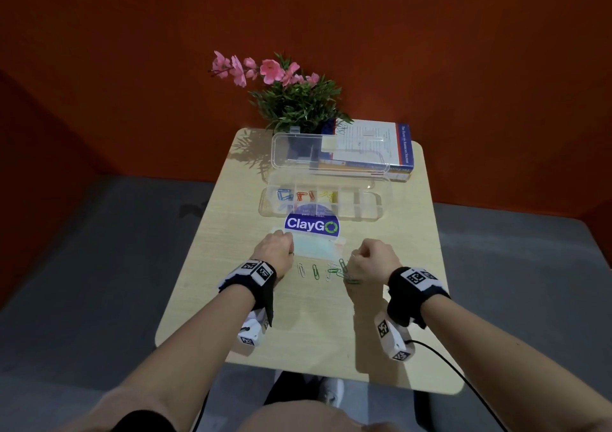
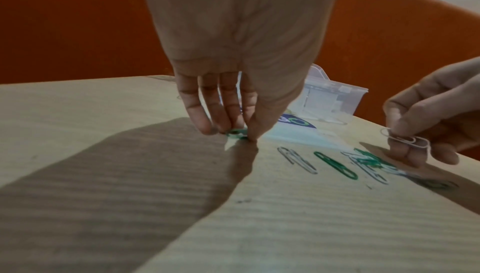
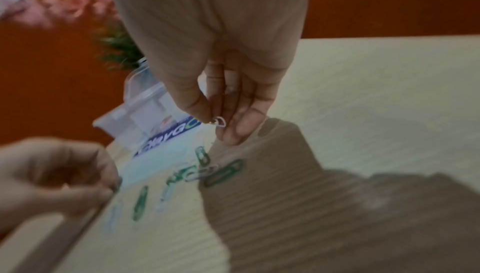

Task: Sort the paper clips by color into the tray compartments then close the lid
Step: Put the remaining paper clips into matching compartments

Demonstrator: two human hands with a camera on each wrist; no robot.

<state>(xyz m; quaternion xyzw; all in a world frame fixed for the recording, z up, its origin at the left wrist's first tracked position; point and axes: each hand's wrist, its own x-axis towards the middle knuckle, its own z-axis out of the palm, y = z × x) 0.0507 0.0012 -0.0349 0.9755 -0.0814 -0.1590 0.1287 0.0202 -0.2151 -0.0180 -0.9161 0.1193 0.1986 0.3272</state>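
A clear compartment tray [image 1: 371, 214] stands mid-table with its lid [image 1: 288, 166] up; blue clips [image 1: 284, 194], red clips [image 1: 304, 195] and yellow clips [image 1: 326, 195] lie in three left compartments. Loose green and white clips [image 1: 328, 271] lie between my hands near the front. My left hand [image 1: 275, 253] pinches a green clip [image 2: 236, 133] against the table. My right hand [image 1: 371, 258] pinches white clips [image 2: 405, 141] just above the pile; they show too as the white clips [image 3: 219, 121] at thumb and fingertip.
A ClayGo sticker [image 1: 311, 224] and a pale blue card [image 1: 318, 249] lie in front of the tray. Behind it stand a flower plant [image 1: 294, 100] and a book [image 1: 374, 147]. The table [image 1: 390, 332] edge is close on both sides; an orange wall backs it.
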